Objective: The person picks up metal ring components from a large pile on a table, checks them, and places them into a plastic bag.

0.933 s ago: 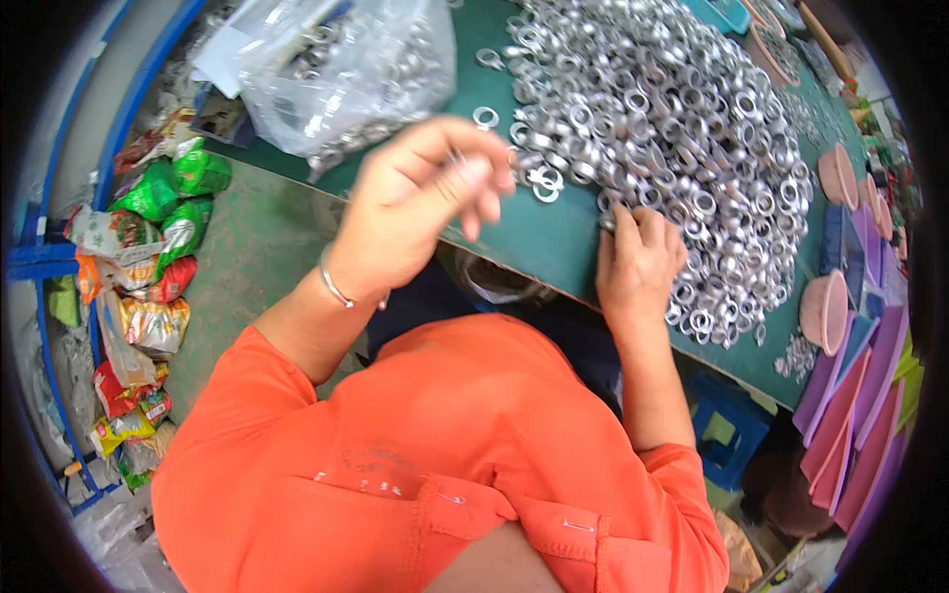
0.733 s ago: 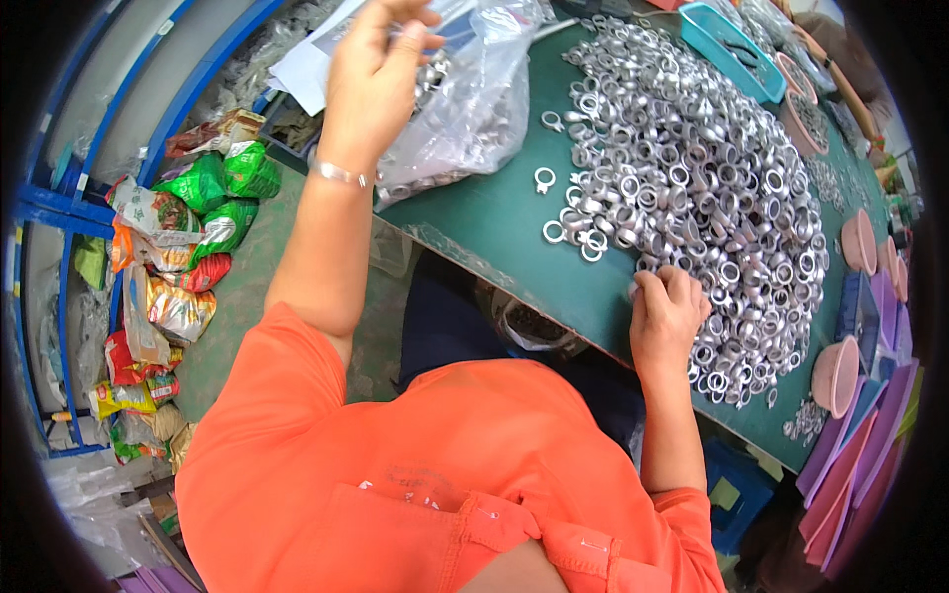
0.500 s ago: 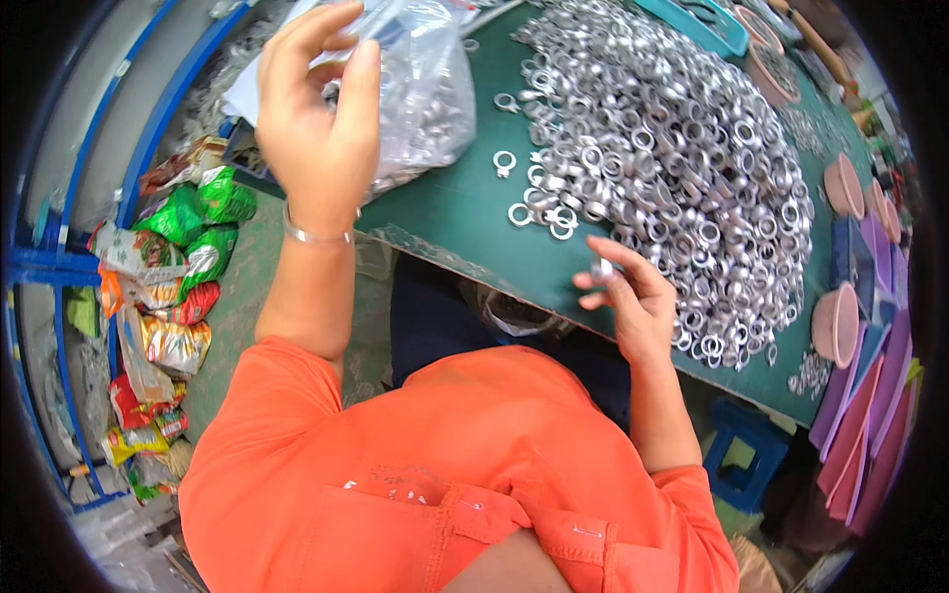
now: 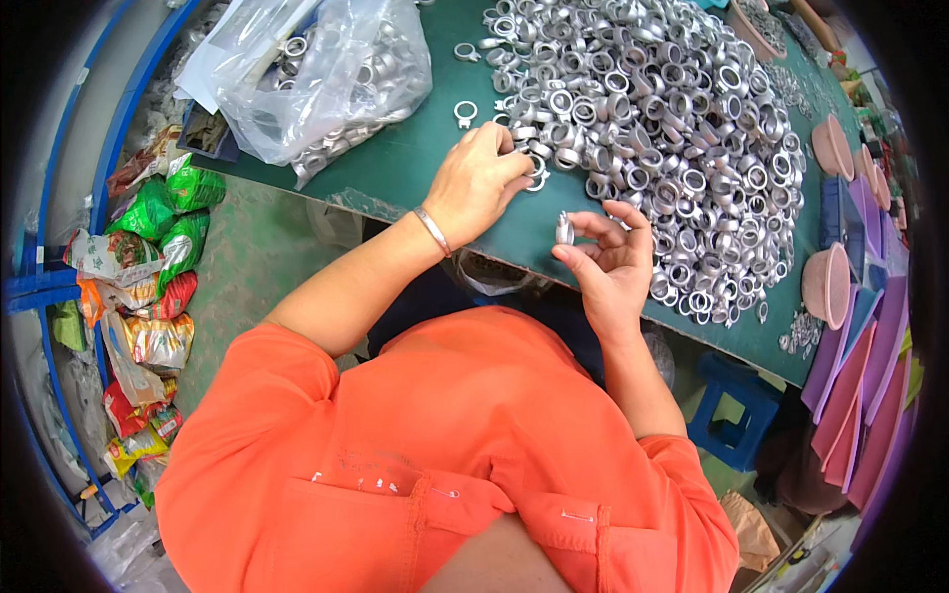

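Note:
A silver metal ring with a small lug (image 4: 564, 231) is pinched upright between the thumb and fingers of my right hand (image 4: 615, 259), just over the table's front edge. My left hand (image 4: 478, 186), a band round its wrist, reaches to the near left fringe of a large heap of similar rings (image 4: 682, 128). Its bent fingers close at a loose metal ring (image 4: 536, 178); the fingertips are partly hidden. One loose ring (image 4: 466, 114) lies just beyond that hand. To the left, a clear plastic bag (image 4: 336, 89) holds more rings.
The green table (image 4: 395, 163) has a worn front edge. Pink baskets (image 4: 828, 285) and small metal parts (image 4: 801, 333) lie at the right. A blue stool (image 4: 733, 410) stands below. Colourful packets (image 4: 163, 336) line the floor beside a blue rack (image 4: 44, 287) at left.
My left hand has come down from above the plastic bag to the loose rings at the heap's edge. My right hand still holds its ring, now turned more upright. The view has shifted slightly.

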`<act>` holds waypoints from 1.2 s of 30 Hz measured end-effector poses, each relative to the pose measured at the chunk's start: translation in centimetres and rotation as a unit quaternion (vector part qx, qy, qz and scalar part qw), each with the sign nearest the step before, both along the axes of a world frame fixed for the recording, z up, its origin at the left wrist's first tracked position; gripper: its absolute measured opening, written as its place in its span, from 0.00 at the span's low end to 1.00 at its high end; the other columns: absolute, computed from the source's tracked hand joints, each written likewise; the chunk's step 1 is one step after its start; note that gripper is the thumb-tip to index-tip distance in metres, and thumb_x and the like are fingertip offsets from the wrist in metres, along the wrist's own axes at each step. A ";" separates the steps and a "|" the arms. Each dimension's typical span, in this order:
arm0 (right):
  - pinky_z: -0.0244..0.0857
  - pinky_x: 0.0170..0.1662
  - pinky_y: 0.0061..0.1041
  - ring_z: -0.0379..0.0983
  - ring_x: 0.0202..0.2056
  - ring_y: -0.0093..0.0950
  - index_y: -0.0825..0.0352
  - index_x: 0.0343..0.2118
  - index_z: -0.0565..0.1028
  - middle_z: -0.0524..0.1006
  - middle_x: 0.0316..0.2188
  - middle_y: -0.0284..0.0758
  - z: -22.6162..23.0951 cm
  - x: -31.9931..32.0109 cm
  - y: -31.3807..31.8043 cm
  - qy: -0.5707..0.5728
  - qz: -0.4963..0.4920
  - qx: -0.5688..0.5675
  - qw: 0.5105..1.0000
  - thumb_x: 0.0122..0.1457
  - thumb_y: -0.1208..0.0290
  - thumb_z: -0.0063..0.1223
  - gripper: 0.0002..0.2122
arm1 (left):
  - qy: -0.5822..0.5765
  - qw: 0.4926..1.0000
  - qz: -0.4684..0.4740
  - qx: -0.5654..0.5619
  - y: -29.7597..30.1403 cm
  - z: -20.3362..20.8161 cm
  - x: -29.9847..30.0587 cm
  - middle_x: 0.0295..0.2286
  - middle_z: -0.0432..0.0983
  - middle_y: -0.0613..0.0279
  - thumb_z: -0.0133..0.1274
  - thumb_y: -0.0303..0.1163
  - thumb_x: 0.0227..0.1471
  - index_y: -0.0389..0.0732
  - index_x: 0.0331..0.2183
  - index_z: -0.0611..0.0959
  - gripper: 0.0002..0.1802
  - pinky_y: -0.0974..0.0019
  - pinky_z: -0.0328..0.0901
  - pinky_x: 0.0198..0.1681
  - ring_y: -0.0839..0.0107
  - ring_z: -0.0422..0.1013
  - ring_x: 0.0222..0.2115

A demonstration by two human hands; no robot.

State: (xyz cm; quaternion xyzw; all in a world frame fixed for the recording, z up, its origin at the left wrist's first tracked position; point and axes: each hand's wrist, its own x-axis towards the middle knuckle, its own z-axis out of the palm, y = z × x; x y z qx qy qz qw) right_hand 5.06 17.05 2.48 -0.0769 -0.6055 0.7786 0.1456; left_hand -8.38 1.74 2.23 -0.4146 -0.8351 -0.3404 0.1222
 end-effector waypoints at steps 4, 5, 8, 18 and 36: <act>0.71 0.41 0.24 0.72 0.42 0.27 0.67 0.50 0.59 0.73 0.41 0.41 -0.6 0.4 -0.3 0.031 -0.003 -0.027 0.999 0.46 0.89 0.58 0.29 | -0.006 0.999 -0.044 0.012 -0.7 0.4 1.5 0.34 0.71 0.59 0.62 0.24 0.38 0.41 0.26 0.81 0.08 0.64 0.64 0.35 0.61 0.67 0.32; 0.71 0.42 0.24 0.72 0.42 0.27 0.67 0.50 0.59 0.72 0.42 0.41 -0.7 0.5 -0.3 0.037 -0.003 -0.035 0.999 0.46 0.89 0.58 0.29 | -0.033 0.997 -0.049 0.052 -0.7 0.3 2.1 0.35 0.72 0.59 0.62 0.24 0.38 0.40 0.25 0.80 0.07 0.63 0.64 0.36 0.60 0.68 0.33; 0.70 0.42 0.24 0.71 0.42 0.27 0.67 0.51 0.59 0.72 0.42 0.41 -0.8 0.5 -0.3 0.053 -0.001 -0.021 0.998 0.46 0.90 0.58 0.30 | -0.087 0.985 -0.091 0.120 -1.3 -0.1 2.7 0.39 0.73 0.59 0.60 0.19 0.42 0.38 0.29 0.80 0.08 0.68 0.66 0.39 0.67 0.71 0.36; 0.64 0.37 0.20 0.70 0.39 0.24 0.66 0.54 0.57 0.73 0.38 0.37 -1.0 0.5 -0.6 0.054 -0.053 0.166 0.983 0.44 0.84 0.64 0.35 | -0.604 0.691 -0.093 0.385 -1.8 -0.1 4.7 0.39 0.75 0.57 0.53 0.20 0.52 0.34 0.42 0.76 0.13 0.69 0.69 0.46 0.71 0.73 0.40; 0.64 0.39 0.29 0.70 0.35 0.36 0.68 0.37 0.73 0.74 0.33 0.38 1.2 -0.3 -0.6 0.101 -0.026 0.392 0.914 0.46 0.75 0.63 0.14 | -0.728 0.548 -0.114 0.397 -2.4 0.7 6.3 0.38 0.77 0.50 0.48 0.30 0.59 0.35 0.34 0.78 0.08 0.64 0.73 0.42 0.64 0.75 0.39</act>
